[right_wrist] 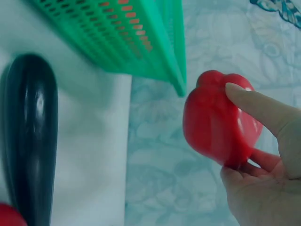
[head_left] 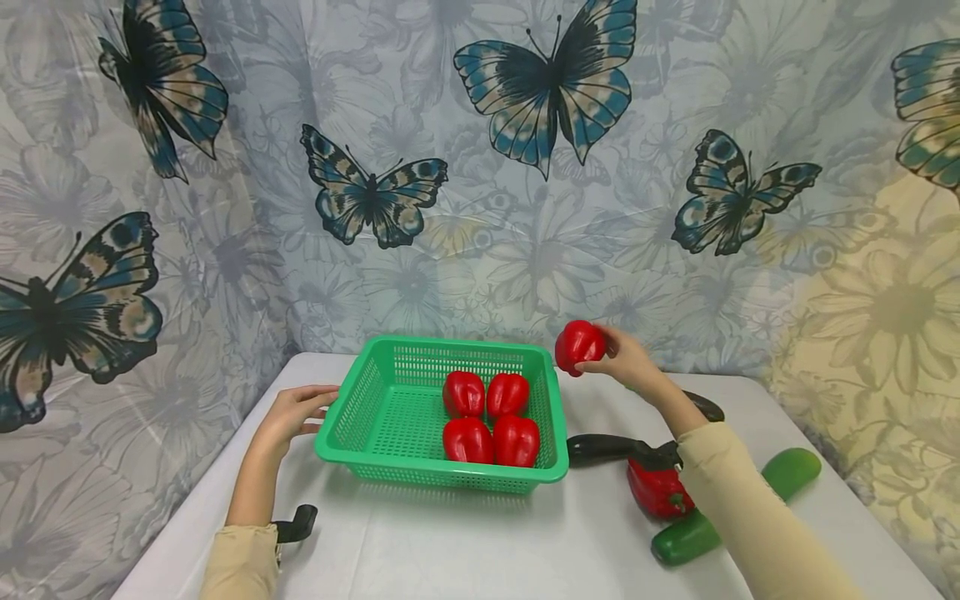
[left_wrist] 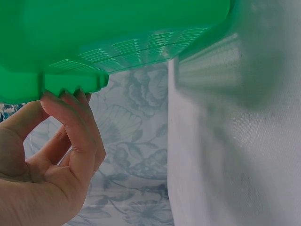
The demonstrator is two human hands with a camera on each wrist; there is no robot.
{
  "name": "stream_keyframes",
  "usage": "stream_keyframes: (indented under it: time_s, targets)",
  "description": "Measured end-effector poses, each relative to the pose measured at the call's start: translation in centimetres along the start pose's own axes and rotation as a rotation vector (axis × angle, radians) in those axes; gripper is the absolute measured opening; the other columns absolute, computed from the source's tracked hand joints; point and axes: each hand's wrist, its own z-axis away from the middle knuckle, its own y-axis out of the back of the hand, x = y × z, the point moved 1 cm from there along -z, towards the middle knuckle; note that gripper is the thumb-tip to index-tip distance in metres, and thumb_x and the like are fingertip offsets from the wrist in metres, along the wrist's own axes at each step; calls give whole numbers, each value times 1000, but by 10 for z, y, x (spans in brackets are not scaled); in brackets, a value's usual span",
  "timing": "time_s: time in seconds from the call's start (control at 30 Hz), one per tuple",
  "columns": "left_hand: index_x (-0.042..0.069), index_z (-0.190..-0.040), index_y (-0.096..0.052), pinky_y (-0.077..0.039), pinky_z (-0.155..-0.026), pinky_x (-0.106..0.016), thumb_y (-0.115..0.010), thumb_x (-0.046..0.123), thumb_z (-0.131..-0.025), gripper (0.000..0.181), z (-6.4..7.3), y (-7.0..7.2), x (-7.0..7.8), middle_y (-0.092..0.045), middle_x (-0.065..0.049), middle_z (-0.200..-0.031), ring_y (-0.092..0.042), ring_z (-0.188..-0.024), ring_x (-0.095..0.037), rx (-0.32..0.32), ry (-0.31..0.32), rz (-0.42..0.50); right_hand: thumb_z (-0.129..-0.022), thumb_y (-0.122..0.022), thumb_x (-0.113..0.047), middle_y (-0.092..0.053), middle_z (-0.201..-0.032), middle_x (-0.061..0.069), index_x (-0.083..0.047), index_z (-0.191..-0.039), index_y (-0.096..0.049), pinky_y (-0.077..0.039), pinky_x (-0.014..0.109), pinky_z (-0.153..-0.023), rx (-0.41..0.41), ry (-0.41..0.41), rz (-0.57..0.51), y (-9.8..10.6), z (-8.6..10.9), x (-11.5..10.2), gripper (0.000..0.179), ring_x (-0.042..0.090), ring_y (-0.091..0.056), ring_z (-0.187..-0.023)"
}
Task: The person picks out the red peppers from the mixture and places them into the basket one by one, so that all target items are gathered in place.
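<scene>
A green plastic basket [head_left: 450,473] with slotted walls stands on the white table, and several red bell peppers [head_left: 465,396] are grouped in its right half. At the basket's left end, my left hand [head_left: 292,417] pinches the rim; the left wrist view has its fingertips [left_wrist: 66,96] against the rim's underside. My right hand [head_left: 626,362] holds another red bell pepper [head_left: 579,343] in the air just outside the basket's back right corner. Thumb on one side and fingers on the other grip this pepper [right_wrist: 216,122] in the right wrist view.
Right of the basket lie a dark eggplant [head_left: 600,448], a red bell pepper [head_left: 660,490] and a long green zucchini [head_left: 791,473], partly under my right forearm. Another dark vegetable [head_left: 705,407] shows behind that forearm. A butterfly-patterned cloth [head_left: 510,250] hangs behind the table.
</scene>
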Motion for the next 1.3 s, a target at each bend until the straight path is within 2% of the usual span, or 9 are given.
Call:
stream_keyframes:
  time_s: [0.2, 0.5, 0.53, 0.77, 1.17, 1.3]
  targets:
    - [2, -137, -54, -59, -76, -24, -60, 37, -97, 54, 1, -1, 0, -66, -4, -117, -63, -85, -4, -3, 2, -1, -86, -74, -18, -32, -154, 26, 0, -152, -25, -40, 55, -110, -3, 28, -40, -12, -6, -10, 84, 45, -32, -143]
    - [1, -138, -53, -59, -77, -25, -60, 37, -98, 54, 0, 0, 0, -67, -3, -115, -63, -84, -4, -5, 0, 3, -85, -74, -13, -30, -156, 25, 2, -153, -23, -34, 53, -115, -43, 70, -156, -33, -11, -28, 86, 42, -30, -145]
    - [1, -138, -53, -59, -77, -25, -59, 36, -98, 54, 1, 0, 0, -67, -4, -115, -63, -84, -4, -6, -1, 3, -85, -74, -11, -31, -155, 27, 3, -152, -23, -34, 54, -115, -49, 71, -157, -34, -8, -35, 85, 43, -30, -145]
    - [0, -138, -54, -60, -76, -25, -59, 36, -98, 54, 0, 0, 0, -66, -5, -115, -64, -83, -4, -7, -5, 3, -85, -75, -16, -35, -154, 24, -1, -153, -25, -36, 51, -114, -63, 75, -161, -52, -15, -38, 86, 40, -33, -144]
    - [0, -137, -53, -60, -77, -25, -60, 36, -98, 54, 0, 0, 0, -67, -7, -118, -65, -83, -4, -4, -5, -8, -82, -78, -23, -39, -152, 23, -4, -153, -28, -40, 50, -113, -95, 93, -169, -82, -15, -61, 88, 39, -38, -141]
    - [0, -137, -54, -60, -77, -26, -60, 36, -98, 54, 0, 0, 0, -67, -5, -116, -65, -83, -4, -7, -9, -8, -83, -77, -19, -40, -152, 20, -6, -153, -28, -37, 49, -115, -117, 75, -212, -93, -18, -66, 87, 36, -38, -142]
